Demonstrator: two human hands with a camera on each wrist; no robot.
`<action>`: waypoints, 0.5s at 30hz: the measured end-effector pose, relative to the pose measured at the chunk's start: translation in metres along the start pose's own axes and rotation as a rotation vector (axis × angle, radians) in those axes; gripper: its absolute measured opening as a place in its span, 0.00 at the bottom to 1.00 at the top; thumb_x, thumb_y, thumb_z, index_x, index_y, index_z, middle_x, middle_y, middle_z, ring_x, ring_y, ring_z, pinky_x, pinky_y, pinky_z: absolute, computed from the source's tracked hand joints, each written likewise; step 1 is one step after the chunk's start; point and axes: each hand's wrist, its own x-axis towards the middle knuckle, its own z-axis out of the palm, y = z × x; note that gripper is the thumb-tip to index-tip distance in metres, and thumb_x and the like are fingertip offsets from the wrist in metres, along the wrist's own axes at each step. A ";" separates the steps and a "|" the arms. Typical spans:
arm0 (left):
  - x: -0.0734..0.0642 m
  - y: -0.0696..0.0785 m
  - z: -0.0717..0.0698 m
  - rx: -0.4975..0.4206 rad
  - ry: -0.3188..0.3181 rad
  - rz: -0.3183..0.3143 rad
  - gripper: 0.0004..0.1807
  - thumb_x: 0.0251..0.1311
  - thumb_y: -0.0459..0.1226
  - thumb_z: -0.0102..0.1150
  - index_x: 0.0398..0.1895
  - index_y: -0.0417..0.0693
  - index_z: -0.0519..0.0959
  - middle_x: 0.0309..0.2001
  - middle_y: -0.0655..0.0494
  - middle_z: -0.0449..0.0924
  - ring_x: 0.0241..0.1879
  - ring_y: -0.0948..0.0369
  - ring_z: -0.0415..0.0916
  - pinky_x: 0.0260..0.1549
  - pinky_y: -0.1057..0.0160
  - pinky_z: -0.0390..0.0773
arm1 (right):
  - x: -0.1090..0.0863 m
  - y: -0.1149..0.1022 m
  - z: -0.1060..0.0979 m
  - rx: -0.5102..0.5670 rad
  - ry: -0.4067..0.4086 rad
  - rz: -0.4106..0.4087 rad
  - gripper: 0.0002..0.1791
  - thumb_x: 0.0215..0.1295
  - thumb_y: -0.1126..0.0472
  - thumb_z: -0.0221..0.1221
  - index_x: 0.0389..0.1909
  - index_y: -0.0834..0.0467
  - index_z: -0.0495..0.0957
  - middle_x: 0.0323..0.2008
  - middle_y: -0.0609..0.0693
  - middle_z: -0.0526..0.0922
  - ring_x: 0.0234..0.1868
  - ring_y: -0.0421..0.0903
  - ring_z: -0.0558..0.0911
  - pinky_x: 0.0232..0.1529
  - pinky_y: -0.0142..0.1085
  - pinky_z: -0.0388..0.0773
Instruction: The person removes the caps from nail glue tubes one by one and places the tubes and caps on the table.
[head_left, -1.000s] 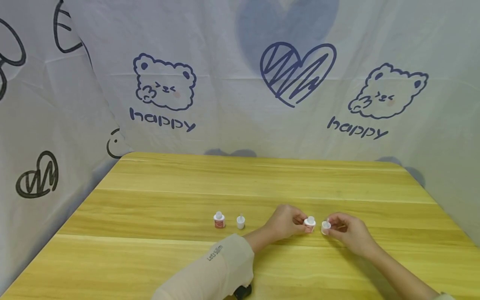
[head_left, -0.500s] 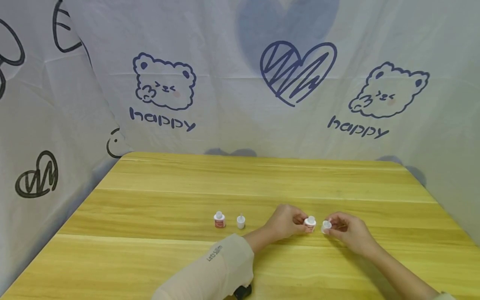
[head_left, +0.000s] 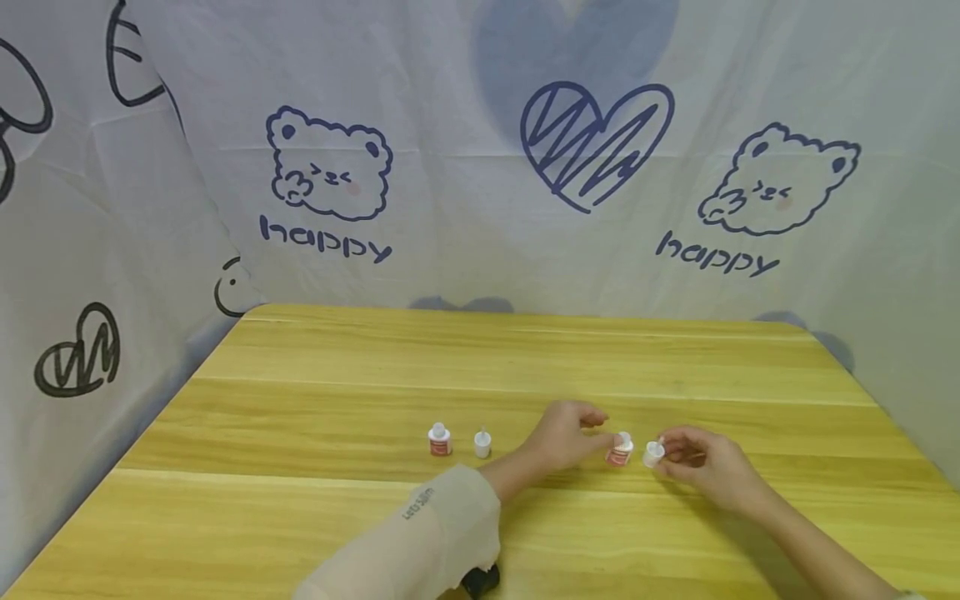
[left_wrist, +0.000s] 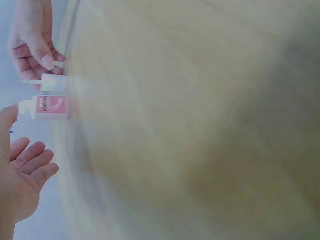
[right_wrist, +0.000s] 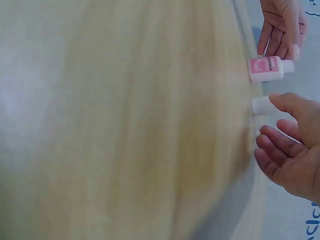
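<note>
A small white bottle (head_left: 619,455) with a pinkish-red label stands upright on the table, its neck uncapped. My left hand (head_left: 562,437) is just left of it, thumb near the neck and fingers spread apart from it. In the left wrist view the bottle (left_wrist: 51,107) shows its whole label, with nothing gripping it. To its right a white cap (head_left: 654,454) stands with its thin stem pointing up. Close beside the cap is my right hand (head_left: 716,468), fingers loosely bent; in the right wrist view its thumb overlaps the cap (right_wrist: 264,106), and contact is unclear.
Further left stand a matching uncapped bottle (head_left: 439,442) and another white cap (head_left: 482,445) with its stem up. Everything rests on a yellow wood-grain table (head_left: 337,350). A white curtain (head_left: 450,208) with printed bears and hearts hangs behind it.
My left hand has let go of the right-hand bottle and drawn slightly left, its fingers spreading. The right hand has shifted slightly right, its fingers loosening from the cap, which still stands there.
</note>
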 end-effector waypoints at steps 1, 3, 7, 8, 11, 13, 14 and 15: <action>0.000 0.002 -0.002 0.006 0.008 0.011 0.21 0.56 0.43 0.63 0.47 0.37 0.79 0.49 0.47 0.81 0.49 0.56 0.79 0.47 0.69 0.78 | 0.000 0.000 -0.002 -0.013 -0.007 -0.005 0.18 0.52 0.65 0.66 0.43 0.67 0.76 0.36 0.56 0.83 0.34 0.31 0.77 0.34 0.26 0.78; 0.001 0.008 -0.008 0.004 0.018 0.027 0.22 0.57 0.44 0.62 0.49 0.36 0.78 0.50 0.46 0.81 0.51 0.55 0.78 0.49 0.66 0.78 | -0.001 -0.002 -0.007 -0.049 -0.013 -0.022 0.21 0.53 0.63 0.66 0.46 0.67 0.76 0.38 0.56 0.83 0.36 0.37 0.79 0.34 0.27 0.78; 0.002 0.023 -0.024 0.010 0.029 0.076 0.24 0.59 0.46 0.59 0.52 0.38 0.77 0.53 0.47 0.79 0.54 0.56 0.76 0.52 0.64 0.76 | -0.001 -0.009 -0.018 -0.139 0.013 -0.043 0.25 0.55 0.59 0.65 0.52 0.67 0.74 0.42 0.58 0.82 0.40 0.49 0.79 0.34 0.29 0.76; 0.002 0.027 -0.028 0.013 0.029 0.081 0.25 0.60 0.47 0.59 0.53 0.39 0.76 0.54 0.48 0.78 0.55 0.56 0.76 0.53 0.64 0.76 | 0.000 -0.011 -0.021 -0.157 0.023 -0.053 0.25 0.56 0.58 0.64 0.53 0.66 0.73 0.43 0.58 0.82 0.41 0.51 0.79 0.34 0.29 0.76; 0.002 0.035 -0.043 0.054 0.047 0.113 0.25 0.60 0.48 0.57 0.55 0.42 0.75 0.55 0.50 0.77 0.56 0.57 0.75 0.53 0.66 0.75 | 0.002 -0.017 -0.030 -0.199 0.071 -0.098 0.26 0.56 0.58 0.64 0.54 0.66 0.73 0.45 0.61 0.81 0.42 0.57 0.78 0.35 0.32 0.75; 0.000 0.039 -0.053 0.070 0.059 0.119 0.26 0.61 0.48 0.57 0.57 0.43 0.74 0.56 0.51 0.77 0.57 0.57 0.74 0.54 0.65 0.75 | 0.004 -0.021 -0.036 -0.224 0.106 -0.133 0.27 0.55 0.58 0.65 0.54 0.67 0.72 0.46 0.63 0.81 0.43 0.59 0.78 0.36 0.35 0.75; -0.001 0.040 -0.058 0.075 0.066 0.118 0.26 0.61 0.48 0.57 0.57 0.43 0.74 0.57 0.51 0.76 0.57 0.57 0.74 0.54 0.64 0.74 | 0.005 -0.023 -0.038 -0.231 0.120 -0.147 0.28 0.55 0.58 0.65 0.54 0.67 0.72 0.46 0.64 0.80 0.44 0.60 0.78 0.38 0.39 0.76; -0.002 0.041 -0.063 0.075 0.072 0.115 0.26 0.61 0.48 0.57 0.58 0.44 0.73 0.57 0.51 0.76 0.57 0.57 0.73 0.55 0.63 0.74 | 0.005 -0.024 -0.040 -0.237 0.134 -0.163 0.28 0.54 0.58 0.66 0.54 0.68 0.72 0.47 0.66 0.79 0.44 0.62 0.77 0.39 0.43 0.77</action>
